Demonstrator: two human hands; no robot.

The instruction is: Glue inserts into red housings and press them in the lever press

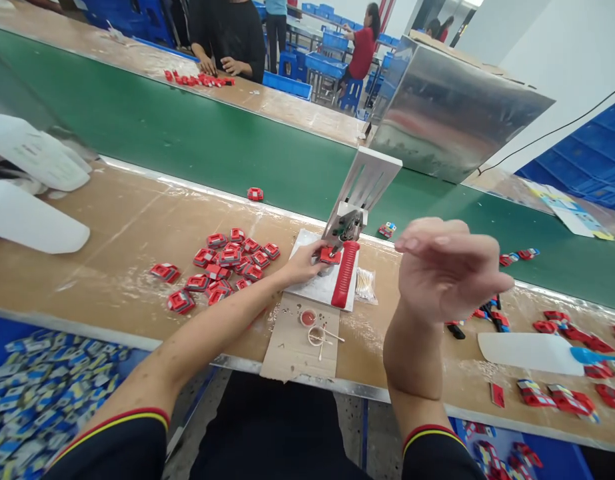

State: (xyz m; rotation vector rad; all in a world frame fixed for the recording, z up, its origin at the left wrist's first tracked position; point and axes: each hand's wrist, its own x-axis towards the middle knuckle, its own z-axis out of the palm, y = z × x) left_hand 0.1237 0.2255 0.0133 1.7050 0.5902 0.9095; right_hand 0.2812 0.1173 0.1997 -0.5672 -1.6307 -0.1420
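Note:
My left hand (307, 264) has its fingers closed on a red part (330, 255) under the head of a metal toggle press (351, 223). The press stands on a pale base plate, and its red handle (346, 275) is lowered toward me. My right hand (447, 270) is raised to the right of the press, fingers curled; whether anything is in them cannot be made out. A heap of red and grey parts (230, 257) lies left of the press. In front of it, a cardboard piece (282, 353) bears two small cups (308, 318) and cotton swabs (332, 335).
A green conveyor belt (187, 147) crosses behind the press, with a red part (255, 194) on it. A bag of swabs (366, 285) lies beside the base. Red parts and a white bottle (530, 352) are at right. Blue bins stand below both sides. A person sits across the belt.

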